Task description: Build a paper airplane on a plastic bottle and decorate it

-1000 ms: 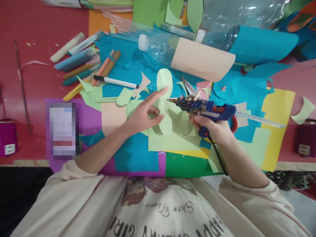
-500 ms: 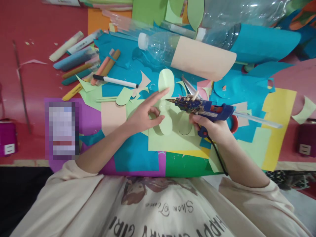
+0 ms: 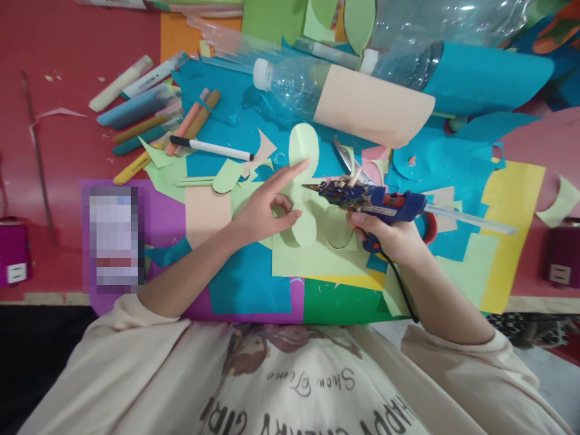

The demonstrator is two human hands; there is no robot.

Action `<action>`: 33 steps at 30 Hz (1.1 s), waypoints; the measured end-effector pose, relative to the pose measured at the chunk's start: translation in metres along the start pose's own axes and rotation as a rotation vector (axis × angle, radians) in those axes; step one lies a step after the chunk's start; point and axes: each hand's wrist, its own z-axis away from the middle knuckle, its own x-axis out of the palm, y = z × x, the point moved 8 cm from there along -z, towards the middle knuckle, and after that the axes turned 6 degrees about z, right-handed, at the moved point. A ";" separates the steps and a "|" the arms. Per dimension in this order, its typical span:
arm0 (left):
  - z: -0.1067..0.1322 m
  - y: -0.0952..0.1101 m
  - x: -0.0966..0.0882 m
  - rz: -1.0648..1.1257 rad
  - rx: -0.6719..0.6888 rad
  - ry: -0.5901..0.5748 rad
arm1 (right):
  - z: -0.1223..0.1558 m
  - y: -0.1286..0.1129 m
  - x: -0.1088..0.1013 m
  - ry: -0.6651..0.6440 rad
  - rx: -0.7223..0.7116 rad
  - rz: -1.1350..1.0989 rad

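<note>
My right hand [image 3: 392, 237] is wrapped round the handle of a blue glue gun [image 3: 399, 204]. A clear glue stick [image 3: 475, 221] pokes out of its back, and strands and scraps cling to its front. The nozzle points left, close to the narrow waist of a pale green paper cutout [image 3: 303, 225] with rounded lobes. My left hand [image 3: 261, 208] holds that cutout down with its index finger and thumb spread apart, the other fingers curled. A pale green sheet [image 3: 312, 263] lies underneath. Just right of the cutout is an oval green paper piece [image 3: 339, 228].
Beyond my hands lie a clear bottle wrapped in peach paper [image 3: 374, 106] and another wrapped in blue paper [image 3: 489, 78]. Scissors [image 3: 347, 158] rest behind the glue gun. Several markers [image 3: 136, 109] and a white pen [image 3: 222, 150] are at left, near a blurred phone [image 3: 113, 235].
The glue gun has shifted slightly left, its nozzle closer to the cutout's waist. The cutout has moved up a touch. My left hand is nearly still.
</note>
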 end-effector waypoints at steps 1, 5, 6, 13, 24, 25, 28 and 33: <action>0.000 0.000 0.000 0.004 -0.001 0.003 | 0.000 -0.001 0.000 -0.002 -0.003 0.007; -0.001 0.001 -0.002 0.030 0.014 0.011 | 0.000 -0.005 0.001 -0.006 -0.009 0.021; -0.001 0.001 -0.002 0.033 0.018 0.013 | 0.000 -0.006 0.001 -0.004 -0.003 0.021; -0.002 0.002 -0.003 0.014 0.034 0.015 | 0.000 -0.007 0.001 -0.030 0.014 0.051; -0.003 0.001 -0.004 0.006 0.056 0.031 | 0.002 -0.012 0.006 -0.075 -0.026 0.085; -0.003 0.000 -0.004 0.005 0.055 0.033 | 0.002 -0.013 0.006 -0.075 -0.031 0.088; -0.004 0.000 -0.004 0.013 0.041 0.036 | 0.002 -0.013 0.006 -0.079 -0.031 0.087; -0.004 0.002 -0.005 0.041 0.014 0.051 | 0.002 -0.012 0.007 -0.096 -0.034 0.083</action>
